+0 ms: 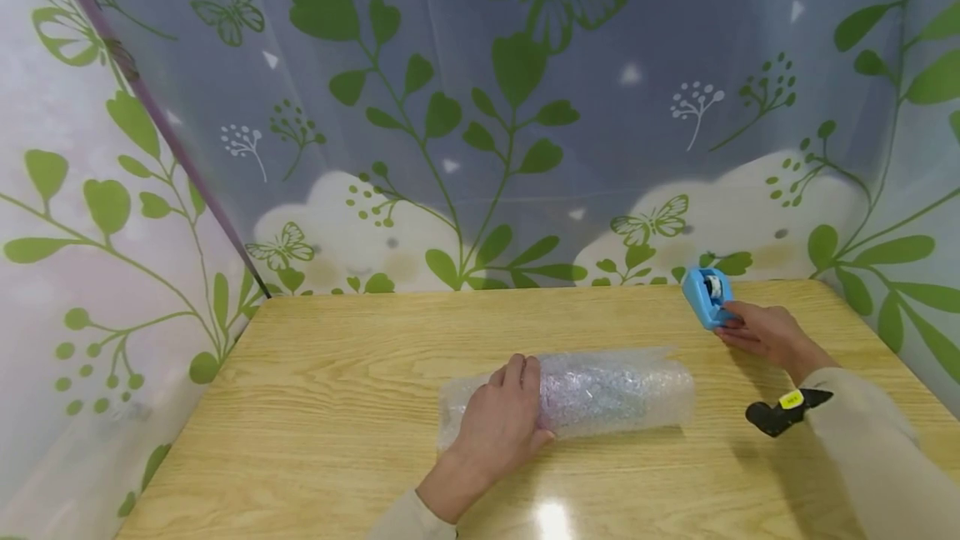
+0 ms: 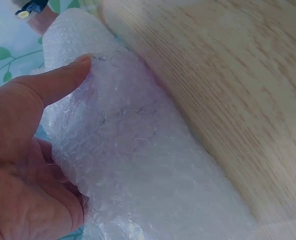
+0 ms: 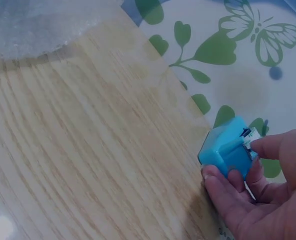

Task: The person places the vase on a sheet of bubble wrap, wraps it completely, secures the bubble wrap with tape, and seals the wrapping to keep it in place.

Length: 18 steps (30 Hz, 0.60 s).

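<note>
A bundle rolled in clear bubble wrap [image 1: 618,397] lies across the table, with something pinkish and glittery showing blurrily through the layers. My left hand [image 1: 501,413] grips its left part, fingers over the top and thumb on the near side. In the left wrist view that thumb presses the bubble wrap [image 2: 148,155], while the fingers are mostly hidden behind it. Near the back right edge, my right hand [image 1: 771,338] holds a small blue tape dispenser [image 1: 697,300]. The right wrist view shows the thumb at the tape end of the dispenser [image 3: 222,142] and fingers along its side.
The wooden table [image 1: 322,423] runs back to a hanging curtain [image 1: 420,215] printed with leaves and butterflies. More curtain hangs at the left and right sides. A black strap with a yellow tag [image 1: 783,408] sits at the right sleeve's cuff.
</note>
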{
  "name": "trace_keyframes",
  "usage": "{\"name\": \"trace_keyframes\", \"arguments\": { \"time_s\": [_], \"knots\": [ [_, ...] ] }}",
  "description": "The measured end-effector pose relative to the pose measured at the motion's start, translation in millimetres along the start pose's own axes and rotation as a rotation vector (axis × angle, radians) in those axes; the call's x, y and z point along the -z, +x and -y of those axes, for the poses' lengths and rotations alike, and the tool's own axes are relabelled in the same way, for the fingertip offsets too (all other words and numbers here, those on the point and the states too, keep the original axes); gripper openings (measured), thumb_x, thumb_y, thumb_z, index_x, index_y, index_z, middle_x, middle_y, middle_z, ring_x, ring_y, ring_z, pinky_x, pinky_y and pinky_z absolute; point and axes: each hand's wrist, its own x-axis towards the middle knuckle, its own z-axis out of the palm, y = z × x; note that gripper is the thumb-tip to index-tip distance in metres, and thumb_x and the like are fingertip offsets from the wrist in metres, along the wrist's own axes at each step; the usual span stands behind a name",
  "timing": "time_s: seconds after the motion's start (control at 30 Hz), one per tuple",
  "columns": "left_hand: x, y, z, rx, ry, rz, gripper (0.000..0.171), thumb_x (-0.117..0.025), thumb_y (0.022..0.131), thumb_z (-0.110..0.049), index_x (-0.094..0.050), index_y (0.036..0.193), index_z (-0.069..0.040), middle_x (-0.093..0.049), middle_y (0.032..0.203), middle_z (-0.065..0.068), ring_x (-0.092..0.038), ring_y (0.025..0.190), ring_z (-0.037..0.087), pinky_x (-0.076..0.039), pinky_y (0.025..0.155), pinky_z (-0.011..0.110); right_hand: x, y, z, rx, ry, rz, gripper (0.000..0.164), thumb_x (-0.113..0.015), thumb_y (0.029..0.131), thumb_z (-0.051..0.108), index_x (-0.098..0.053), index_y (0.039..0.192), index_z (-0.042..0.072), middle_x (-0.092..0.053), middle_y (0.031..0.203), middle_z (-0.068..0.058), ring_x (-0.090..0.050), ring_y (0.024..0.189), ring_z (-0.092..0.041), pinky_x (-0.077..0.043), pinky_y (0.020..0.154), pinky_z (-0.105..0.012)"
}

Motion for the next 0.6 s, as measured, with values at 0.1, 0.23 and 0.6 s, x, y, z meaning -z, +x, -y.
{"name": "trace_keyframes", "arguments": {
  "time_s": [0.1,0.23,0.6],
  "knots": [
    [-0.3,-0.2,0.0,-0.005,0.010,-0.004,0.087,-0.081,0.063,-0.059,-0.053,0.116,0.004,-0.059,0.106,0.014,-0.066,0.088,0.022,-0.053,0.053,0.019,-1.4,1.3,-1.3,-0.002,-0.023,-0.029,0.038,-0.043,0.100,0.026,-0.044,0.116,-0.008,-0.058,0.083,-0.002,-0.067,0.073,-0.007,-0.055,0.077,-0.026],
    [-0.2,0.1,0.0,-0.009,0.012,-0.003,0.087,-0.080,0.063,-0.060,-0.054,0.116,0.004,-0.059,0.106,0.014,-0.066,0.088,0.022,-0.052,0.053,0.019,-2.8,0.8,-2.0,0.002,-0.037,-0.042,0.039,-0.039,0.100,0.027,-0.042,0.113,-0.010,-0.055,0.084,-0.003,-0.066,0.072,-0.006,-0.054,0.077,-0.025],
    [-1.0,-0.3,-0.6,-0.005,0.034,-0.024,0.090,-0.081,0.060,-0.062,-0.054,0.116,0.004,-0.058,0.104,0.013,-0.065,0.087,0.021,-0.052,0.052,0.019,-4.0,0.0,-4.2,0.024,-0.062,-0.050,0.053,-0.038,0.102,0.028,-0.033,0.126,-0.018,-0.056,0.090,-0.005,-0.067,0.075,-0.006,-0.054,0.079,-0.025]
  ]
}}
